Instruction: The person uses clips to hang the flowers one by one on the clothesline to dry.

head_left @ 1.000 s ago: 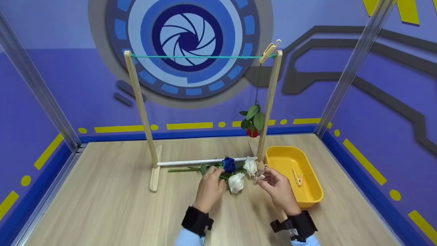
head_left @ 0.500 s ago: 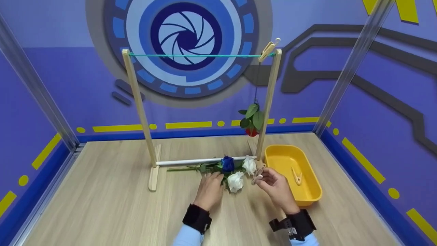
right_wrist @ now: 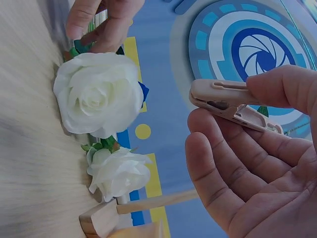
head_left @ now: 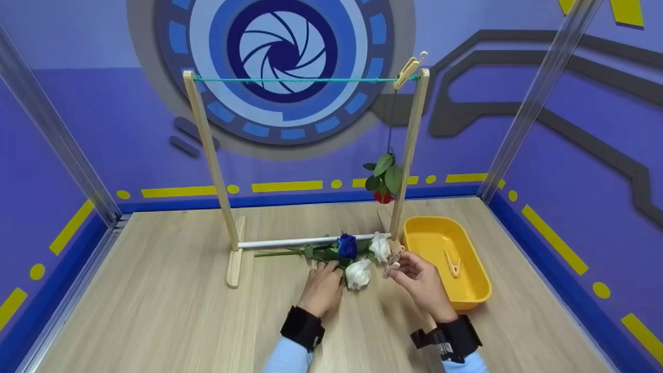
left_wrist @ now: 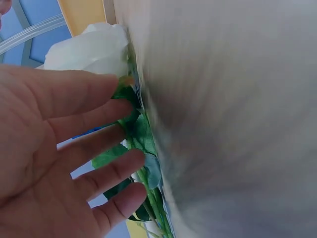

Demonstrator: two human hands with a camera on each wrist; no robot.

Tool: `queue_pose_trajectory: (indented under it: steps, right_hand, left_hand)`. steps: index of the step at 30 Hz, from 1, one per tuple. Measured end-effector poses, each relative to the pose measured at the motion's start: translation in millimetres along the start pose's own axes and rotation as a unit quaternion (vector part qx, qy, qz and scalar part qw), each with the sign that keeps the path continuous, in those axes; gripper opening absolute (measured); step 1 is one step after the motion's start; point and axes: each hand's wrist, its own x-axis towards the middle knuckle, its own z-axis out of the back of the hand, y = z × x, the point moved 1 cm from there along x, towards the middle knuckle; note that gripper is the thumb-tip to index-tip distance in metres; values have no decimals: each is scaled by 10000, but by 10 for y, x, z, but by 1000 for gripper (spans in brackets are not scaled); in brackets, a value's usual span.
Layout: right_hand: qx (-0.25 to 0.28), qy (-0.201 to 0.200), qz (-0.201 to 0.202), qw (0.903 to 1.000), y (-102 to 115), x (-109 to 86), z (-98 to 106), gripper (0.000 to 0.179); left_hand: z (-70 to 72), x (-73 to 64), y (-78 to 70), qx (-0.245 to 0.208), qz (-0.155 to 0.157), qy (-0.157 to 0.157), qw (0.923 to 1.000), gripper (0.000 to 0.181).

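Note:
In the head view my left hand (head_left: 322, 290) is low over the table, beside the front white rose (head_left: 358, 274). The left wrist view shows its fingers extended, with the fingertips right at the green leaves and stems (left_wrist: 151, 191). My right hand (head_left: 426, 285) pinches a beige clothespin (right_wrist: 220, 94) between thumb and fingers, left of the yellow tray. A blue rose (head_left: 346, 246) and a second white rose (head_left: 380, 248) lie behind the front one, along the rack's white bar. From the rack's green line (head_left: 311, 80), a clothespin (head_left: 407, 73) holds a red rose (head_left: 383, 197) upside down.
The wooden rack's left post (head_left: 207, 140) and right post (head_left: 410, 155) rise behind the flowers. At the right is the yellow tray (head_left: 484, 280), with another clothespin (head_left: 452, 265) lying in it. Printed walls enclose the table (head_left: 171, 290) at the back and sides.
My left hand has lowered towards the stems beside the front white rose. The right hand keeps its clothespin in nearly the same spot. The head view has shifted slightly.

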Motion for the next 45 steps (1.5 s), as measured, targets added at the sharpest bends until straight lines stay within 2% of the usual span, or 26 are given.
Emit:
queue_pose_trajectory:
  steps: [5,12,19,23,29,35,39,45]
  right_hand:
    - [20,70,-88,9999,-8,4,9,19]
    - [46,90,-145,9998,-10,7,29,19]
    - [24,88,-199,9998,-18,11,35,18]
    - [29,101,-171,9998,-24,7,36,19]
    - [93,76,-164,9998,-10,6,41,23]
    - [74,126,-212,9997,5,9,47,24]
    - [85,83,-168,9998,6,8,41,22]
    - [119,64,-190,9997,2,7,35,20]
  left_hand:
    - [-2,-4,-1,192,-15,172,9997,17]
    - [-3,8,-17,404,6,303,9987,29]
    - [-12,9,-19,399,124,594,9974,26]
    - [-12,7,-18,547,41,609,9966,24]
    - [13,32,-9,484,-187,68,9986,26]
    - [115,86,-29,332,-164,-512,9980,28]
    - [198,78,-57,150,-288,-964,9948,17]
    - [339,37,-126,5,-574,-1540,9864,13]
